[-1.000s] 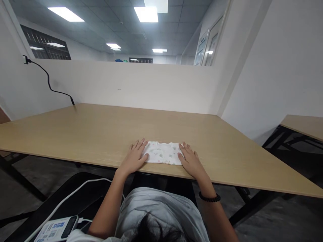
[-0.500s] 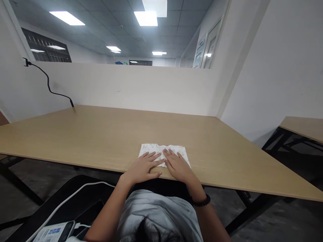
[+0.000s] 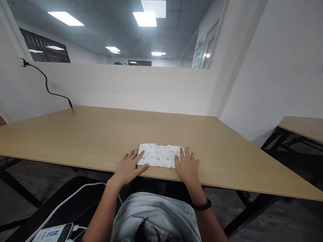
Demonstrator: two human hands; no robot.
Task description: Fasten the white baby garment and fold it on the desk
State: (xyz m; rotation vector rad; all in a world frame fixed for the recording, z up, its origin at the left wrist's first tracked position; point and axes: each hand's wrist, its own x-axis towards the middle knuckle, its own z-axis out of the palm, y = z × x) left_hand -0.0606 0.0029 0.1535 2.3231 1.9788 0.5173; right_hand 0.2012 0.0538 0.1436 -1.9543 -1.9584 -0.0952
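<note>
A folded white garment (image 3: 160,156) with a small coloured print lies flat near the front edge of the table, its top edge dipping in the middle like a neckline. Over its left end rests my left hand (image 3: 130,166), open, with the fingers spread partly on the cloth and partly on the wood. My right hand (image 3: 187,165) is open too and covers the right end, its outer fingers reaching past the cloth onto the table. Neither hand grips anything. Both ends of the garment are partly hidden under the hands.
The wooden table (image 3: 121,124) runs back to a low white partition wall (image 3: 141,87). A black flexible arm (image 3: 46,84) stands at the far left. A white cable (image 3: 65,200) and a power bank (image 3: 64,232) lie at the lower left. Another table (image 3: 302,126) is at the right.
My hands have slid apart from the middle of the garment, the left hand leftward and the right hand rightward, to its two ends. The printed middle is now uncovered.
</note>
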